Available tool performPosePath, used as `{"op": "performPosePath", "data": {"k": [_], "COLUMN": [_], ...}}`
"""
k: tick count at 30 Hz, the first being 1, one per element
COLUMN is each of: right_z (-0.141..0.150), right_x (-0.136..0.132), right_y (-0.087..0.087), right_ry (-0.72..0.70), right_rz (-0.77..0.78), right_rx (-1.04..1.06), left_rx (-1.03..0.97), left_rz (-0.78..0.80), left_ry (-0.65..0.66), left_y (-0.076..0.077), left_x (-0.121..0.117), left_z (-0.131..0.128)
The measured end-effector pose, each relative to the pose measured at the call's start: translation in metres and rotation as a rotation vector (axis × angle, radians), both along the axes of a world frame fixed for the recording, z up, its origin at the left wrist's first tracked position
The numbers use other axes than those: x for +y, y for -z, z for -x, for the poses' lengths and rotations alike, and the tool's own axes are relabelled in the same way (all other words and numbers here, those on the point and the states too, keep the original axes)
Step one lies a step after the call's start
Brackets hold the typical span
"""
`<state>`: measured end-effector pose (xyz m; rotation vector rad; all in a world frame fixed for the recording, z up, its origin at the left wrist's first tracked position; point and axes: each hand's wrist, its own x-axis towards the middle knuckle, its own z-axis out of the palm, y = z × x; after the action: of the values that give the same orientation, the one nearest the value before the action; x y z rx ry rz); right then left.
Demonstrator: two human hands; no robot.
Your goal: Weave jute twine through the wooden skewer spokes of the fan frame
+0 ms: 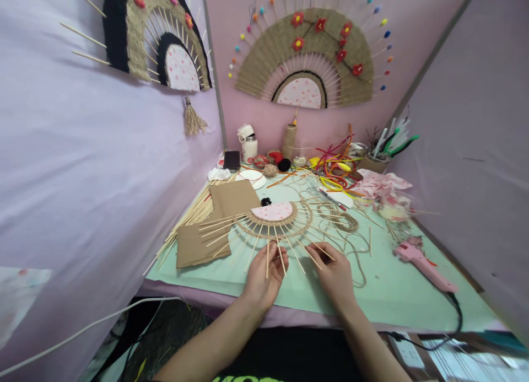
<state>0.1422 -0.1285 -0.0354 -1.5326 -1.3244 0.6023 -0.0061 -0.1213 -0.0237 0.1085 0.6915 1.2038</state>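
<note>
A half-round fan frame of thin wooden sticks [271,212] lies over the table, its centre covered in pink dotted cloth and bound with jute twine. A second twine band runs through the spread sticks further out. My left hand [263,277] is palm up beneath the near sticks, its fingers curled around them. To its right, my right hand [336,272] pinches at the fan's sticks with thumb and forefinger. Whether twine is also between those fingertips I cannot make out. Loose jute twine [347,222] trails in loops beyond my right hand.
Cardboard pieces [235,197] and a bundle of sticks [185,222] lie left. A pink glue gun [425,266] with a black cord lies right. Pipe cleaners [334,167], a bottle [249,148] and a twine cone [289,142] stand behind. A finished fan [258,57] hangs on the wall.
</note>
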Motion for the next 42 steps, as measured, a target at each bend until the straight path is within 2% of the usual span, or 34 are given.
{"op": "performPosePath", "data": {"k": [8,13,22,31,38,42], "right_z": [-0.019,-0.027,-0.027,-0.030,-0.029,-0.024], "right_x": [-0.012,-0.021,-0.025,-0.030,-0.033,-0.038], "right_y": [-0.002,-0.008,-0.012,-0.012,-0.005,-0.009], "right_ry": [-0.109,-0.096,-0.093,-0.223,-0.238,-0.316], "right_rz": [0.050,0.129,0.093,0.026,-0.017,-0.023], "right_rx": [-0.245,-0.199,-0.178,-0.275,-0.304,-0.333], "left_rx": [0.067,0.099,0.003,-0.174,-0.212,-0.230], "left_rz": [-0.109,-0.180,-0.225,-0.161,-0.103,-0.080], "left_ry": [0.022,-0.030,-0.095,-0.077,-0.024,0.026], "left_y": [0.005,0.007,0.008,0.006,0.003,0.003], "left_x": [0.001,0.001,0.002,0.005,0.010,0.018], "left_z": [0.000,-0.001,0.001,0.008,0.011,0.013]}}
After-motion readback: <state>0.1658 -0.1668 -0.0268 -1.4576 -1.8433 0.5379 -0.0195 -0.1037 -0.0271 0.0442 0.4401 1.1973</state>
